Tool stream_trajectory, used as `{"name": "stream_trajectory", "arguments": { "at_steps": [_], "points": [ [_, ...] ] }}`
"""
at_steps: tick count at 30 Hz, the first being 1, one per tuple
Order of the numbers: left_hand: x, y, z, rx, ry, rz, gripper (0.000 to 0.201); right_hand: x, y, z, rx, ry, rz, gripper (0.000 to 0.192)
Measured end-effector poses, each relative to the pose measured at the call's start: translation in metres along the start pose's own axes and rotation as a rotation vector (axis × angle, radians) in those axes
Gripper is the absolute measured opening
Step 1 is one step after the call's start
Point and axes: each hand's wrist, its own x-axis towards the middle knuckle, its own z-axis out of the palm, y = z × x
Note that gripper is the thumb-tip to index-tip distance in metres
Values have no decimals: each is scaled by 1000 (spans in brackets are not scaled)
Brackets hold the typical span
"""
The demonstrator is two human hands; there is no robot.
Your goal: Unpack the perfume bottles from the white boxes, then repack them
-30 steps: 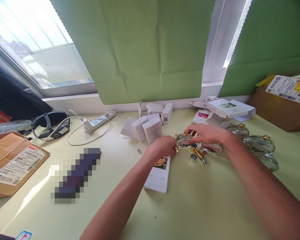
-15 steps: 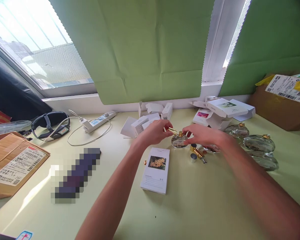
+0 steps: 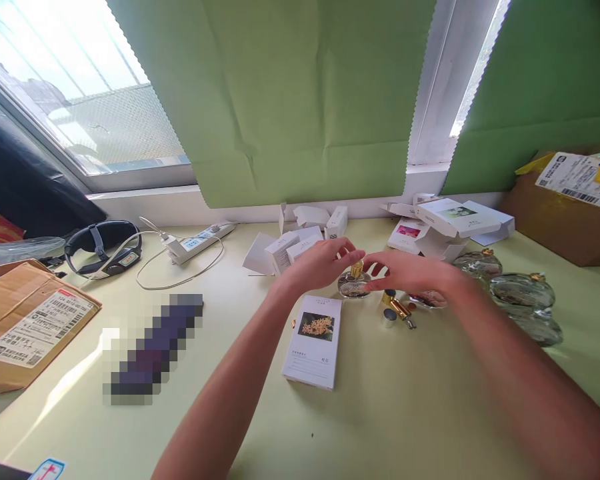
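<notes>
A small round glass bottle [image 3: 353,288] stands on the pale green table [image 3: 405,400], just beyond a white box with a yellow flower picture [image 3: 313,340]. My right hand [image 3: 413,273] grips the bottle from its right side. My left hand [image 3: 323,263] comes in from the left, and its fingertips pinch the gold cap [image 3: 357,269] at the bottle's neck. Loose gold and silver caps [image 3: 395,310] lie just right of the bottle, under my right wrist.
Larger glass bottles [image 3: 523,293] lie at the right. Small white boxes [image 3: 300,245] and opened cartons [image 3: 455,220] sit along the window ledge. A power strip [image 3: 197,241], a headset [image 3: 103,243], a blurred dark object [image 3: 150,350] and cardboard boxes [image 3: 25,323] [image 3: 560,213] lie around.
My left hand picked up a gold cap from the table and brought it onto the bottle's neck. My right hand shifted the bottle slightly left and away, uncovering the flower box.
</notes>
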Motion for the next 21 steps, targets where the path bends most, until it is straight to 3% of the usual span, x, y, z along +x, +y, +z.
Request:
{"name": "stream_trajectory", "arguments": {
  "at_steps": [3,6,14,21],
  "points": [
    [1,0,2,-29,28,-27,40,-3,3,-6,31,16,-2,47],
    [4,-1,5,-60,-20,-45,36,-5,1,-8,27,25,-12,45],
    [7,-6,8,-65,-72,-71,37,0,-10,1,-19,5,-5,34],
    [9,-7,14,-6,-78,-76,38,2,-7,2,-7,8,1,35]
  ]
}}
